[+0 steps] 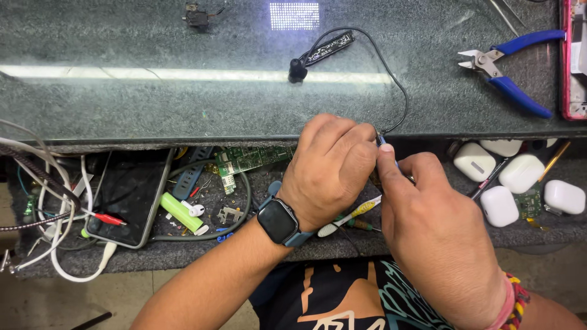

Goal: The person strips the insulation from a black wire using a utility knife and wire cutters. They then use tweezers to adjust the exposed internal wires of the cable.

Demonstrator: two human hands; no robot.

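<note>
The left hand [330,168], wearing a dark square wristwatch [278,221], is curled closed over the end of a thin black cable [394,85] at the front edge of the worktop [153,104]. The right hand [428,214] pinches a slim blue-tipped tool [382,140] against the same point; what sits between the fingers is hidden. The cable arcs away across the grey speckled worktop to a small black plug [298,70] and a narrow black strip module [330,47]. The cable appears light, limp and fragile at its joint, so it is best gripped close to the end, not pulled along its length. Blue-handled cutting pliers [507,67] lie at the far right; white earbud cases [520,174] sit in the lower tray.
</note>
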